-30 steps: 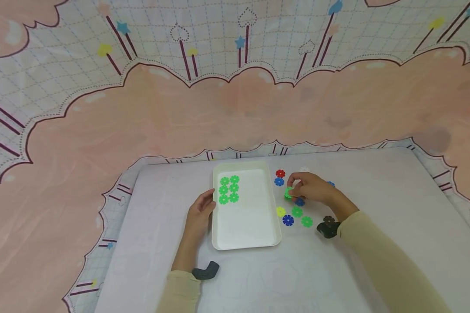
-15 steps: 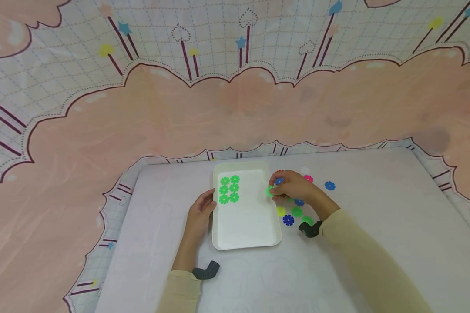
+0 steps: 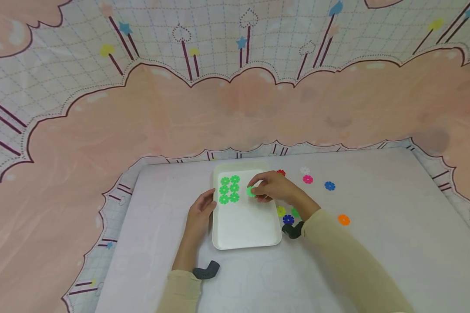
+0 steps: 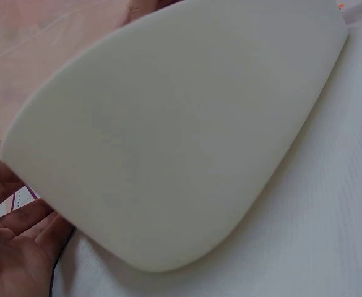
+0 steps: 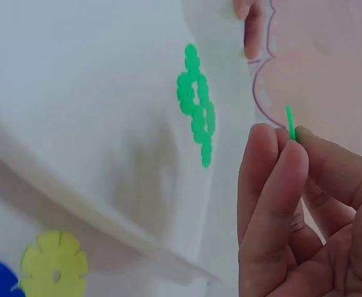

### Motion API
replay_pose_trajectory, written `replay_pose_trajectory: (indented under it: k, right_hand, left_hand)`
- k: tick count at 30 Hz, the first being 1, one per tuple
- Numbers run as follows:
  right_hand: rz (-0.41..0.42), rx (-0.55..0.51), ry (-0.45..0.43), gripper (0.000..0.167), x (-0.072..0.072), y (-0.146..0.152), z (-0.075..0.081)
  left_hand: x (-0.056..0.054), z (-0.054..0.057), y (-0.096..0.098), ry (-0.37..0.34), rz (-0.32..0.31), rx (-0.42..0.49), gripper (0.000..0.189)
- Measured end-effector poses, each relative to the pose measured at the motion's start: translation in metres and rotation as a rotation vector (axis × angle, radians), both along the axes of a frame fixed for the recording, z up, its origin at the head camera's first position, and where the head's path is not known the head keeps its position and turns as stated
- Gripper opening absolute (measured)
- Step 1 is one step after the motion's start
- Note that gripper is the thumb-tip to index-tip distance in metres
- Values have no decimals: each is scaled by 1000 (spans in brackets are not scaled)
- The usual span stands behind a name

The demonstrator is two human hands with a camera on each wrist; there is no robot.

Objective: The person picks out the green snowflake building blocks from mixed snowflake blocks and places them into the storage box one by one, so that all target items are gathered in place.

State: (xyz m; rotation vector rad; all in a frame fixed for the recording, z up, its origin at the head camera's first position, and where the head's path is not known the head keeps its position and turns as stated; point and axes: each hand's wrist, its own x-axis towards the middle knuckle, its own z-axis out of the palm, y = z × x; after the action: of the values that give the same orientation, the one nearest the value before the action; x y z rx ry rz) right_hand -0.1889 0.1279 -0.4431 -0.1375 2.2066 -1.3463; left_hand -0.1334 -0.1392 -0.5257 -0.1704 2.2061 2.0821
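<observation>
In the head view my right hand (image 3: 274,188) pinches a green flower-shaped plastic disc (image 3: 251,191) between thumb and fingers, over the right part of the white tray (image 3: 244,234). The right wrist view shows that green disc (image 5: 291,122) edge-on at the fingertips. My left hand (image 3: 200,212) touches the tray's left side with relaxed fingers; in the left wrist view the fingers (image 4: 26,241) lie by the tray's outer wall (image 4: 168,136). Several green discs (image 3: 229,189) lie in two columns in the tray's upper left.
Right of the tray, loose discs lie on the white table: yellow (image 3: 281,211), dark blue (image 3: 288,219), green (image 3: 295,212), red (image 3: 280,172), pink (image 3: 307,179), white (image 3: 304,170), blue (image 3: 330,185) and orange (image 3: 344,220). My right forearm covers part of this area.
My right hand has moved left with the green disc, from the loose discs across the tray's right rim to over the tray. My left hand and the tray have stayed in place.
</observation>
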Motion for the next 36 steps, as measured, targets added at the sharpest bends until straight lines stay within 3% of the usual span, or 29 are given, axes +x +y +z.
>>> replay_pose_trajectory:
  k: [12,20,25,36]
  right_hand:
    - [-37,-47,-35,26,-2,-30,-13]
    - [-49,16,-31,20,-4,-46,-26]
    - [-63,-19,-64,17,-3,-55,-36]
    - [-55,39,-81,15,0,-70,-39]
  left_hand:
    - [-1,-1,-1,2,-7,8,40]
    - [-2,-1,0,6,-3,12,40]
    - [0,0,1,24,-13,11,41]
    - [2,2,-1,31,-32,11,41]
